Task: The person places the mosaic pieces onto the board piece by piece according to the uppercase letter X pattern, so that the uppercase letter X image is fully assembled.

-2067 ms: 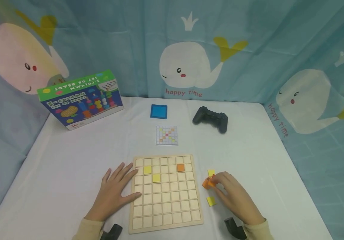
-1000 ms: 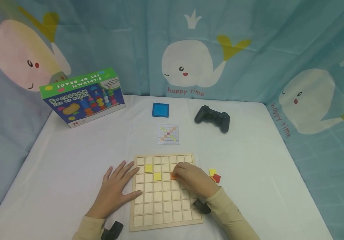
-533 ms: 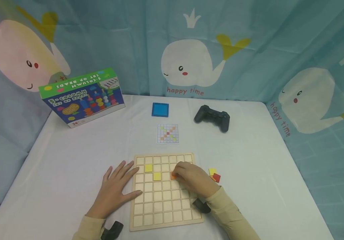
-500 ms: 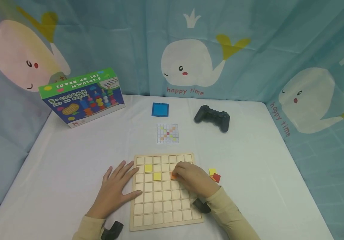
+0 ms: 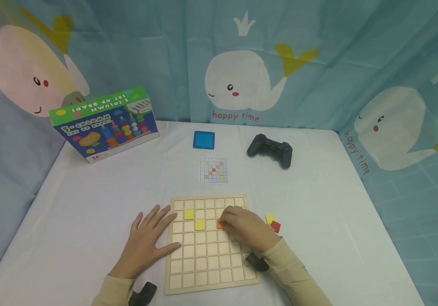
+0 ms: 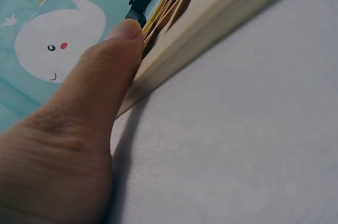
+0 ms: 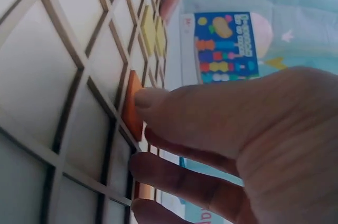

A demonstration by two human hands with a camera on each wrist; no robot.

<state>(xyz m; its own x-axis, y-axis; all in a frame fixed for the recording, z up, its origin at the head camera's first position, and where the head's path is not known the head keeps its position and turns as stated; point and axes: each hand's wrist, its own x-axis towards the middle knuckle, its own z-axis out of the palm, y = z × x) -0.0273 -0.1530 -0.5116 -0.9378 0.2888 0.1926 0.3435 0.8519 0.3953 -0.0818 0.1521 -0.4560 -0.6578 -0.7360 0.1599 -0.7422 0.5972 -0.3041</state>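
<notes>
A wooden grid board (image 5: 196, 279) lies on the white table. My left hand (image 5: 145, 243) rests spread at its left edge, the thumb over the border, as the left wrist view also shows. With thumb and fingertips my right hand (image 5: 246, 227) pinches an orange tile (image 7: 132, 109), which sits at a cell in the upper right part of the grid. Two yellow tiles (image 5: 189, 214) lie in cells to the left of it. Another orange tile (image 7: 143, 191) shows between the right fingers in the right wrist view; from the head it is hidden under the hand.
Right of the board are a red tile (image 5: 275, 226), a yellow tile (image 5: 270, 219) and a bit of orange. Beyond the board lie a printed pattern card (image 5: 213, 171), a blue square tray (image 5: 204, 140) and a black game controller (image 5: 270, 151). A toy box (image 5: 105, 125) stands back left.
My right hand moved left from the loose tiles onto the board with an orange tile, then stayed nearly still for the last second. The left hand keeps its place at the board's edge.
</notes>
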